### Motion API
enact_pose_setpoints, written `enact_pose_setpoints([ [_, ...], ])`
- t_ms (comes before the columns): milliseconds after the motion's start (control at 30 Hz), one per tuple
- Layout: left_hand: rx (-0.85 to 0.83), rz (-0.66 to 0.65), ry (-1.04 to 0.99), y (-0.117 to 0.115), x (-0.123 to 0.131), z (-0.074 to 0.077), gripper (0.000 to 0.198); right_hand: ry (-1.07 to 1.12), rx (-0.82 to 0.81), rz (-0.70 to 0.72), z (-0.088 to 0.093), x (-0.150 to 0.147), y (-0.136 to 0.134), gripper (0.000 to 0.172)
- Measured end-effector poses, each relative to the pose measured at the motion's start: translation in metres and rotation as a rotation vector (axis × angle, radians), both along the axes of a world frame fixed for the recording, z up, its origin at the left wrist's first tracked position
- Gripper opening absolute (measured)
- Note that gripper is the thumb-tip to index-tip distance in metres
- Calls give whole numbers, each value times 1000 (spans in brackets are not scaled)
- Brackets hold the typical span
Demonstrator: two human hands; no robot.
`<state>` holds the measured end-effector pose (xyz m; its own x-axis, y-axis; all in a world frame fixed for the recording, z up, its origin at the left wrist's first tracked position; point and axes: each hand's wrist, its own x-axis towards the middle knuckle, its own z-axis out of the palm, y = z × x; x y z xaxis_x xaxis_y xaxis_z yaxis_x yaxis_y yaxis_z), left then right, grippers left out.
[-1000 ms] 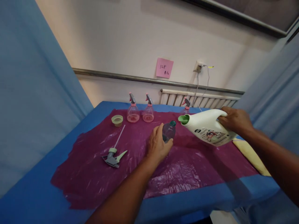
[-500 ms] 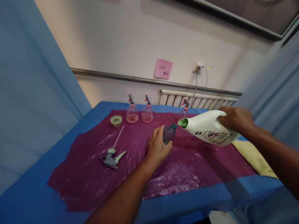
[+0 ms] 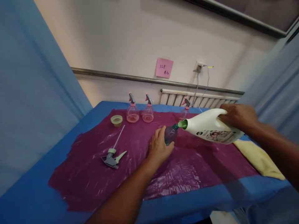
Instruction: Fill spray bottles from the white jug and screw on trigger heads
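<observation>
My left hand (image 3: 160, 144) is wrapped round a clear spray bottle body (image 3: 170, 135) with a green neck, tilted a little to the right. My right hand (image 3: 239, 115) grips the handle of a large white jug (image 3: 212, 127), which lies almost on its side. Its green spout (image 3: 182, 124) is right at the bottle's mouth; I cannot tell whether they touch or whether liquid flows. Left of my hands, a grey and green spray head (image 3: 111, 158) with a dip tube lies on the purple plastic sheet (image 3: 86, 161).
Two spray bottles (image 3: 133, 113) with pink liquid stand at the back, beside a small green-rimmed cup (image 3: 116, 120). Another spray bottle (image 3: 185, 112) stands behind the jug. A folded yellow cloth (image 3: 259, 158) lies at the right. Blue curtains (image 3: 35, 77) hang on both sides.
The gap between the jug's spout and the bottle's neck has closed almost fully. The jug remains tipped and both hands keep their grip.
</observation>
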<state>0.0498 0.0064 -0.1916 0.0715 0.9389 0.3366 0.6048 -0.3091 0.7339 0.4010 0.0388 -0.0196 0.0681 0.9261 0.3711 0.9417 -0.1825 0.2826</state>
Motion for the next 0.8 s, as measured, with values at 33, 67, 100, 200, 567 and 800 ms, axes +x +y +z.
enact_pose_setpoints([
  [33,0,0,-4,0,0,-1,86,-8,0,-2,1,-1,0,42],
  [67,0,-1,-8,0,0,-1,86,-17,2,-1,3,-3,0,41],
  [100,1,-1,-11,0,0,-2,86,-27,6,3,4,-4,-1,41],
  [200,9,-6,-13,1,0,-4,85,-46,8,-4,8,-9,-1,39],
  [567,7,-12,-20,2,-1,-5,85,-106,-12,-6,19,-17,-4,36],
  [800,23,-17,-29,1,0,-6,84,-125,-45,-20,27,-22,-3,32],
])
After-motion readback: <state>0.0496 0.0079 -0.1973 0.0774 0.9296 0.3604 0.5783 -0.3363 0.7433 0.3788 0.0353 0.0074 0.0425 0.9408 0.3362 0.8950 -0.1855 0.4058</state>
